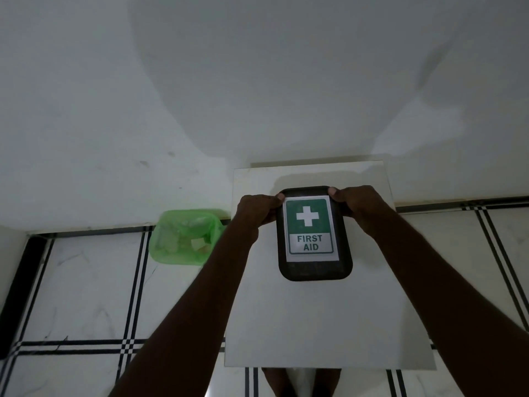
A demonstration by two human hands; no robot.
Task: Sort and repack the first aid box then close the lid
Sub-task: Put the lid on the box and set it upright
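Observation:
A black first aid box [314, 269] with rounded corners lies flat on a white table top [315, 325]. Its lid is down and carries a white label with a green cross panel and the words FIRST AID. My left hand [256, 210] grips the box's far left corner, thumb on the lid. At the far right corner, my right hand [353, 203] holds the box the same way. The contents are hidden under the lid.
A green plastic basket [183, 237] with pale scraps inside stands on the tiled floor left of the table, against the white wall. The floor has white tiles with black stripe lines. My feet show below the table's near edge.

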